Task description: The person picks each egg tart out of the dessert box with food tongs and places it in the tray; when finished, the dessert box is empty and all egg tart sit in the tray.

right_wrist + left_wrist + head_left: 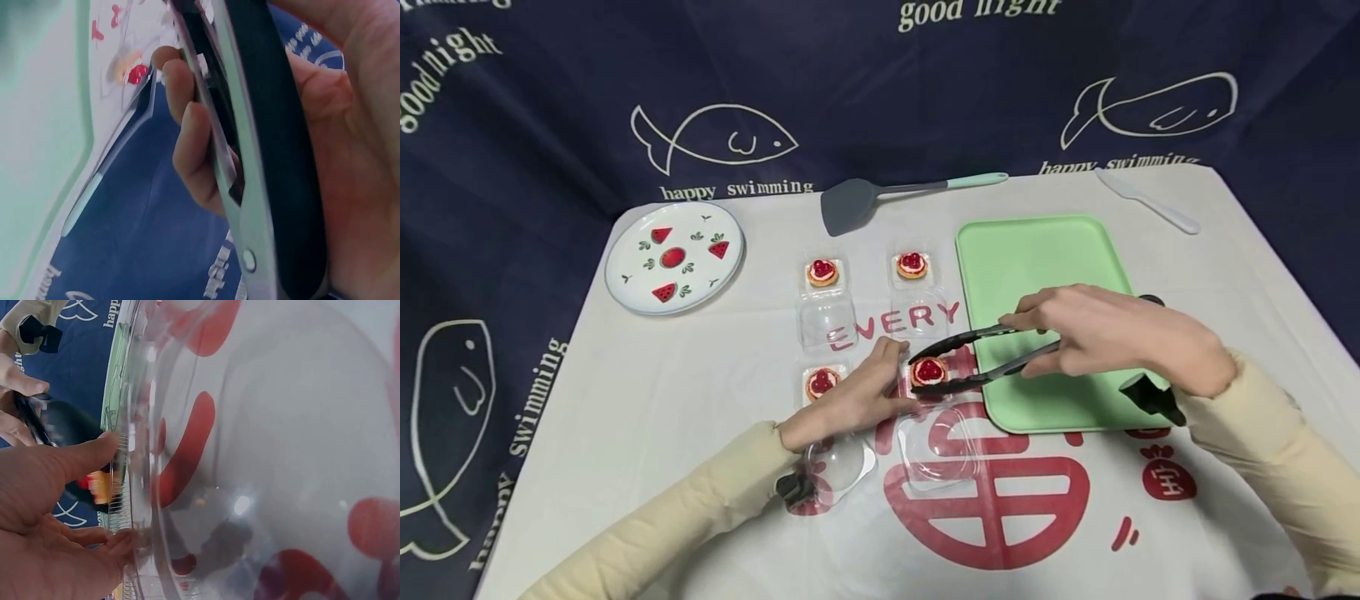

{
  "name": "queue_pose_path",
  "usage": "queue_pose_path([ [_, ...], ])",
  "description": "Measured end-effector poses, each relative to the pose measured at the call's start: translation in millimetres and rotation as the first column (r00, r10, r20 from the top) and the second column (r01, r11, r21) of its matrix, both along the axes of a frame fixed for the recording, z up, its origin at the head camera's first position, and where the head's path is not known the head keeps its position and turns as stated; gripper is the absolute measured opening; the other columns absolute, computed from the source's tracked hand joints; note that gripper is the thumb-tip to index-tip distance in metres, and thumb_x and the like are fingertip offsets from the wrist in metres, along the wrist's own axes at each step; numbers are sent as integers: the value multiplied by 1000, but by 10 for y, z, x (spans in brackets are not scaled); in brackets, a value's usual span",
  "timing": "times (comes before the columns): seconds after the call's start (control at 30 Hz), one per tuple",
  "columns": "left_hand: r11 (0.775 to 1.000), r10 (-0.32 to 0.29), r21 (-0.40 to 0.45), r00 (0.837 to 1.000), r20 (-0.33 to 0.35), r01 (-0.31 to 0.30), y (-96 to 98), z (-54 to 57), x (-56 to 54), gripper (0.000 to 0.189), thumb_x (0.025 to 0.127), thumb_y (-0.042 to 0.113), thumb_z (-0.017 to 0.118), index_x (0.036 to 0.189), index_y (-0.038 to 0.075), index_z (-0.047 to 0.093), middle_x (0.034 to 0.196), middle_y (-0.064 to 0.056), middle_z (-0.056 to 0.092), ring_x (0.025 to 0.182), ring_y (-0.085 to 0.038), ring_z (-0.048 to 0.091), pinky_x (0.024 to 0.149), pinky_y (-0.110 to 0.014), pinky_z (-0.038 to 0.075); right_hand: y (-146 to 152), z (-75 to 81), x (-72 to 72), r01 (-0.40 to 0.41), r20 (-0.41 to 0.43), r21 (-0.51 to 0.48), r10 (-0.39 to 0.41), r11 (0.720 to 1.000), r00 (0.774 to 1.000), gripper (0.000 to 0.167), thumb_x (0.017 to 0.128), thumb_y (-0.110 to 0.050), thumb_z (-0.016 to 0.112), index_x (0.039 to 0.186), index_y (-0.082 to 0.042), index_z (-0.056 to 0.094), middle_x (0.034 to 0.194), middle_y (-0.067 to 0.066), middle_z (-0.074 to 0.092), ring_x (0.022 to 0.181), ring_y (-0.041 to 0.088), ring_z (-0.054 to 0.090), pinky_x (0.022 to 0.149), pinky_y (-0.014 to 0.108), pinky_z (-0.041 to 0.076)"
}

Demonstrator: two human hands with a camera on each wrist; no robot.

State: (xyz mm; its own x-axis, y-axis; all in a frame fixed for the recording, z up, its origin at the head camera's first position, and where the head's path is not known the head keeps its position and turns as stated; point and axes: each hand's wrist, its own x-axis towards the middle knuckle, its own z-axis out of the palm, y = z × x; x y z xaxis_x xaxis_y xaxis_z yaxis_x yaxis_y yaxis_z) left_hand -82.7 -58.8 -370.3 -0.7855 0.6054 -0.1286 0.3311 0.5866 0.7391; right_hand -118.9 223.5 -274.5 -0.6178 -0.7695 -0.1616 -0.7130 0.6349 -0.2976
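Right hand (1097, 329) wraps fingers round tongs (957, 340) astride tart (929, 370); left hand (855, 393) pinches box (937, 407), mid-frame. Tart likely light, crumbly: squeeze sides gently.

Gap btwn plate (674, 258) & tarts (823, 273), L sleeve (685, 508) nearside

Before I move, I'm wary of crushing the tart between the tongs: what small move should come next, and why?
I would probably have the right hand gently squeeze the tongs: they straddle the tart, while the left hand holds the tart's clear container by its side. Whether the tongs touch the tart is unclear.
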Motion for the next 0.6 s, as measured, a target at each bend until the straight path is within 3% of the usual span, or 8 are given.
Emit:
queue_pose_path([
  [0.2, 1000, 8, 15, 1000, 15, -8, -9, 16, 15, 72, 85, 16, 75, 138, -13, 37, 128, -24, 43, 116, -31, 48, 109, -41, 40, 308, 22, -180, 37, -1, -100, -37, 994, 999, 56, 76, -30, 84, 121, -2, 68, 115, 6, 69, 95, 15, 66, 73, 32, 54],
  [0.33, 1000, 8, 24, 1000, 29, -9, -9, 25, 22, 72, 85, 16, 75, 139, -12, 36, 129, -23, 43, 117, -31, 48, 110, -40, 39, 570, 1, -322, 139, -45, -128, -145, 982, 988, 56, 71, -31, 87, 118, -5, 71, 116, 7, 70, 106, 22, 65, 81, 19, 49],
  [0.43, 1000, 7, 28, 999, 38, -8, -3, 23, 26, 72, 85, 15, 75, 140, -12, 35, 129, -23, 43, 117, -30, 47, 109, -40, 40, 754, -37, -422, 225, -82, -125, -236, 966, 968, 54, 70, -29, 88, 115, -6, 72, 112, 6, 71, 90, 12, 67, 80, 12, 44],
  [0.53, 1000, 7, 25, 999, 47, -9, 3, 26, 29, 73, 85, 15, 74, 140, -12, 35, 129, -23, 42, 117, -30, 47, 110, -39, 38, 893, -79, -513, 296, -99, -95, -305, 950, 947, 53, 71, -28, 87, 116, -3, 71, 111, 8, 71, 71, 6, 63, 77, 24, 49],
  [0.6, 1000, 13, 17, 999, 53, -13, 5, 41, 35, 74, 86, 15, 74, 141, -12, 33, 131, -23, 41, 120, -31, 46, 112, -40, 37, 962, -108, -566, 328, -98, -73, -334, 942, 937, 54, 73, -27, 86, 116, 0, 70, 113, 14, 70, 69, 10, 64, 79, 40, 52],
])
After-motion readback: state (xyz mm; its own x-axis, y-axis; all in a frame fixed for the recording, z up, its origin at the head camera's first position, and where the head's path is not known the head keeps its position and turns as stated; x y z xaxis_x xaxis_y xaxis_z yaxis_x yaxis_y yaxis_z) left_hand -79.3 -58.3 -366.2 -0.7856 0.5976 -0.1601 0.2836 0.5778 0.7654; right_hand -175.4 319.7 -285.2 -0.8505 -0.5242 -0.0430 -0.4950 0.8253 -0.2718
